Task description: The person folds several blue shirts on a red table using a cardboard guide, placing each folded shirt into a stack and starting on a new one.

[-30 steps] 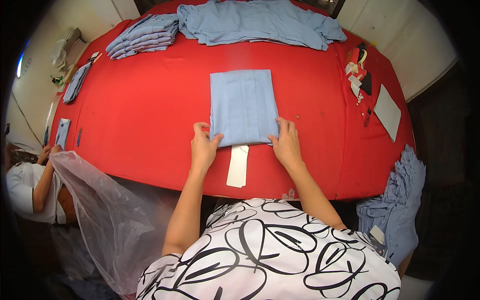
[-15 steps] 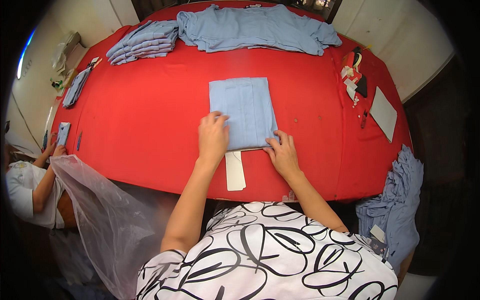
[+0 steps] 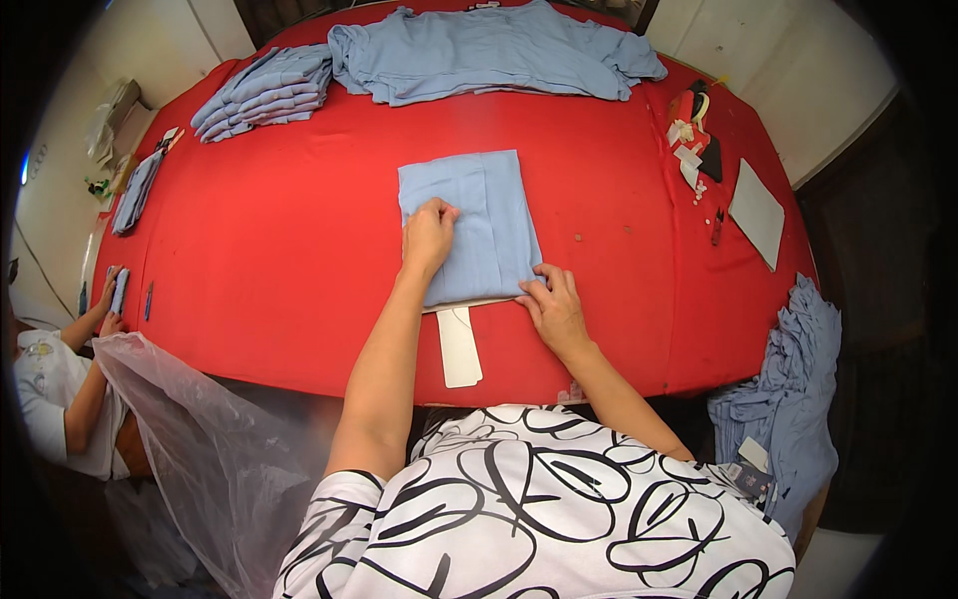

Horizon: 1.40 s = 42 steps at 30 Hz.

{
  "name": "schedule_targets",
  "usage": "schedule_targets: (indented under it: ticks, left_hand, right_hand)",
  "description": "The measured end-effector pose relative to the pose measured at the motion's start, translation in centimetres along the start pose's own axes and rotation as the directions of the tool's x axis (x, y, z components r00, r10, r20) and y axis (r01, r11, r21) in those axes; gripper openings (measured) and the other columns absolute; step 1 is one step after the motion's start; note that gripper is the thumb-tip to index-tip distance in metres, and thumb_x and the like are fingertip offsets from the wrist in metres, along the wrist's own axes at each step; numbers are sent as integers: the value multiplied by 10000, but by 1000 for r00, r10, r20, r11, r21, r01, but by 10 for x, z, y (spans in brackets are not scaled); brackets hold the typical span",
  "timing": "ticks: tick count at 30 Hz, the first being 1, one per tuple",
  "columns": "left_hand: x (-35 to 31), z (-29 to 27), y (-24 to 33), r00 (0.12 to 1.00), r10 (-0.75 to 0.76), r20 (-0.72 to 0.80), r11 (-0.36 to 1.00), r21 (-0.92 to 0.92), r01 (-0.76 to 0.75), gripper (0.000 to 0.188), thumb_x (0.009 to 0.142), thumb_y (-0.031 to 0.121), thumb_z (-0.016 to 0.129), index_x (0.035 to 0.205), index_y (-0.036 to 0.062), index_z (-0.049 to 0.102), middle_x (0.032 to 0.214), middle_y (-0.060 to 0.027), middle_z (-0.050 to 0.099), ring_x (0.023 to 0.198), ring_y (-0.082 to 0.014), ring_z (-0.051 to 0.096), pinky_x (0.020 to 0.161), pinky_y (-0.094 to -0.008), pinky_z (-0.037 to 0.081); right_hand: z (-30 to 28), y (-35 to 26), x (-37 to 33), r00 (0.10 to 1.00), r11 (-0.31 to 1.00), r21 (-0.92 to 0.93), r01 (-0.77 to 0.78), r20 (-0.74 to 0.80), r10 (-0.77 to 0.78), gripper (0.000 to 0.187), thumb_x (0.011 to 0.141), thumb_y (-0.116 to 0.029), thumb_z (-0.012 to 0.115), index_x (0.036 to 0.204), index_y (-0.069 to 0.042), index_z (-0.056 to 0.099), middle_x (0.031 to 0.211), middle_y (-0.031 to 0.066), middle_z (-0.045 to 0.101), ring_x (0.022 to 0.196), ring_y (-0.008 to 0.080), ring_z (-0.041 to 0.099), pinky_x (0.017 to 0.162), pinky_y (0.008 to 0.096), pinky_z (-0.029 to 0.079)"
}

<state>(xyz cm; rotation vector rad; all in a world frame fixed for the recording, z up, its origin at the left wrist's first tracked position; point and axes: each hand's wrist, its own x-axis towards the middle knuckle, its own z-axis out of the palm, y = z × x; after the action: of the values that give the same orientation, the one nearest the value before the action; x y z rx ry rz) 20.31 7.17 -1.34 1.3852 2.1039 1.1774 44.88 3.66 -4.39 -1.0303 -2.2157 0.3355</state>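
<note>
A folded light-blue shirt lies flat in front of me on the red-covered table. A white hang tag sticks out from under its near edge, with a thin string at its top. My left hand rests over the left part of the shirt, its fingers curled together; whether cloth is pinched in them is hidden. At the near right corner, my right hand has its thumb and fingers closed on the shirt's edge.
Spread blue garments and a folded stack lie at the far side. Tape, scraps and a white sheet are on the right. Crumpled garments hang at the near right. Clear plastic and a co-worker are at left.
My left hand has moved from the shirt's left edge up onto its top, and its fingers have curled in. My right hand stays at the near right corner. The view has shifted slightly.
</note>
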Motion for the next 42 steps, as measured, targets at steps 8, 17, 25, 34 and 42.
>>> schedule_targets:
  ticks: [8, 17, 25, 34, 42]
  left_hand:
    - [-3, 9, -11, 976, 215, 15, 976, -28, -215, 174, 922, 161, 628, 1017, 15, 644, 915, -137, 658, 799, -218, 653, 756, -331, 513]
    - [-9, 5, 8, 995, 99, -22, 991, 91, -96, 147, 849, 166, 710, 893, 26, 698, 871, -92, 667, 778, -240, 640, 729, -356, 504]
    - [-7, -9, 17, 996, -56, 66, 998, 5, 55, 159, 901, 167, 636, 916, 10, 653, 830, -175, 684, 804, -350, 650, 742, -431, 499]
    - [-18, -13, 13, 987, 150, 53, 989, -28, -148, 134, 892, 98, 613, 971, -8, 634, 901, -163, 665, 831, -323, 653, 752, -403, 511]
    - [-7, -5, 13, 986, 159, 45, 978, 131, -163, 122, 886, 130, 620, 915, 13, 638, 921, -189, 663, 853, -392, 633, 731, -449, 499]
  right_hand:
    - [-19, -1, 7, 992, 992, 108, -68, 109, 56, 248, 821, -202, 736, 1000, -42, 675, 1163, 166, 574, 1024, 346, 543, 874, 429, 459]
    - [-148, 245, 74, 654, 319, -590, -742, -530, 540, 516, 951, -481, 527, 1328, -129, 533, 1262, 178, 553, 1128, 382, 542, 869, 550, 482]
    - [-193, 354, 54, 653, 447, -496, -745, -405, 640, 404, 904, -334, 637, 1170, -30, 624, 1136, 211, 636, 1070, 401, 603, 937, 496, 477]
    - [-116, 213, 125, 841, 747, 536, -392, -121, 528, 204, 953, -62, 561, 1123, 15, 644, 916, 70, 670, 797, 153, 648, 718, 268, 513]
    - [7, 0, 143, 891, 814, 457, -359, 426, 154, 352, 927, -160, 621, 1244, -15, 572, 1069, 112, 661, 899, 173, 632, 794, 323, 512]
